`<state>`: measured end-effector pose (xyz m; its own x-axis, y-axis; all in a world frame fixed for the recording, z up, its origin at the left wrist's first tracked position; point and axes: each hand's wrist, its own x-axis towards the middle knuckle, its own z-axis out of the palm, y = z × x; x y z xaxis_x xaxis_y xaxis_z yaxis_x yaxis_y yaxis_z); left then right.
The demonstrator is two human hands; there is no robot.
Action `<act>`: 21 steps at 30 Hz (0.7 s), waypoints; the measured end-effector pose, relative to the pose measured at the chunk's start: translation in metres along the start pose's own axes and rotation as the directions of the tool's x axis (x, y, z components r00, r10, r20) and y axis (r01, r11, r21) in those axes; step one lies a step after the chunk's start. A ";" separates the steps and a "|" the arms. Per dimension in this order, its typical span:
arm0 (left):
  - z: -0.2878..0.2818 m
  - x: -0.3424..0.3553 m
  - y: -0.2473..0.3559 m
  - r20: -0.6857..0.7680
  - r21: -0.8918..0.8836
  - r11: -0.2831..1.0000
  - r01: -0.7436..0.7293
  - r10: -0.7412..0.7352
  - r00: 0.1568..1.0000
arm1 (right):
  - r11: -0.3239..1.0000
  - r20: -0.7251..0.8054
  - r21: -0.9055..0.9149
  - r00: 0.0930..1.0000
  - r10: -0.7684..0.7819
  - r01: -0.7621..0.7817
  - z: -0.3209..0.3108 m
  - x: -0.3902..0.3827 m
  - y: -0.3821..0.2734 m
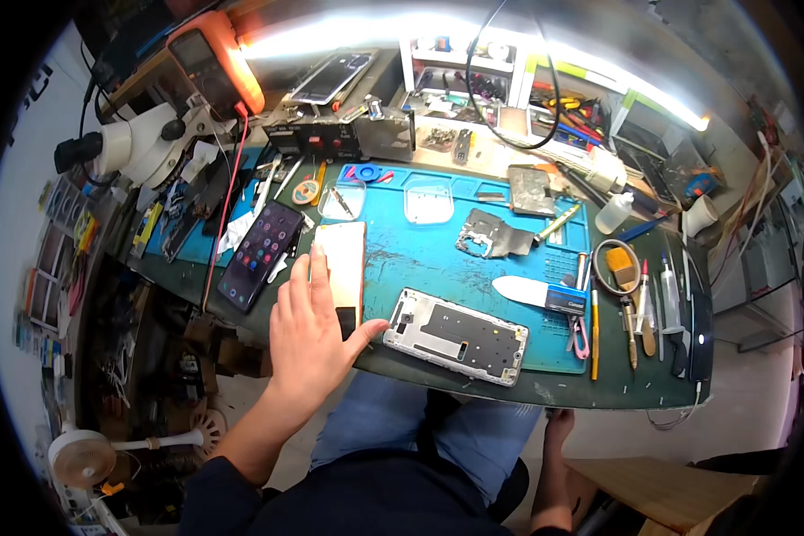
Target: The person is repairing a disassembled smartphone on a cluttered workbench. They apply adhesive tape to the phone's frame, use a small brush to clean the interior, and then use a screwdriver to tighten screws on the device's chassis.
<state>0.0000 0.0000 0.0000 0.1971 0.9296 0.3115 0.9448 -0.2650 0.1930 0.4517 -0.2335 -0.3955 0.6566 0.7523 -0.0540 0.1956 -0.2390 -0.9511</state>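
My left hand (pixel 307 338) – fingers spread – overlaps the cream, orange-edged rectangular panel (pixel 347 259) leftward, its length running away from me.

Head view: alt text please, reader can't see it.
Left hand spread over a pale, orange-edged flat panel on a cluttered workbench, thumb at the left end of a silver-and-black phone frame. Right hand is down by the workbench's near edge. A dark phone with lit icons lies left of the panel.

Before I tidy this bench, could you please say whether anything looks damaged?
Yes: the dark grey, ragged-edged sheet on the blue work mat looks torn, with whitish patches; the mat's surface also shows dark scuffs.
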 end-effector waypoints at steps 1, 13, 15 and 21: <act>0.012 0.002 0.001 -0.008 0.008 1.000 -0.016 0.016 1.000 | 0.965 -0.072 -0.204 0.985 0.156 -0.167 -0.019 -0.019 -0.001; -0.070 0.013 -0.019 0.088 -0.033 0.997 -0.062 0.065 0.994 | 0.987 -0.119 -0.067 0.984 0.135 -0.144 -0.001 -0.131 -0.057; -0.081 0.011 0.018 0.130 -0.218 0.975 -0.040 0.070 0.989 | 0.984 -0.089 -0.132 0.991 0.104 -0.115 0.009 -0.134 -0.074; 0.003 0.076 0.210 0.009 -0.513 0.613 -0.601 0.704 0.710 | 0.876 0.108 -0.276 0.919 -0.380 0.395 -0.019 -0.133 -0.204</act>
<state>0.2141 0.0155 0.0611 0.8071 0.4762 0.3492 0.3266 -0.8526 0.4079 0.3382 -0.2966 -0.1882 0.4497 0.8485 0.2790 0.6318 -0.0814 -0.7709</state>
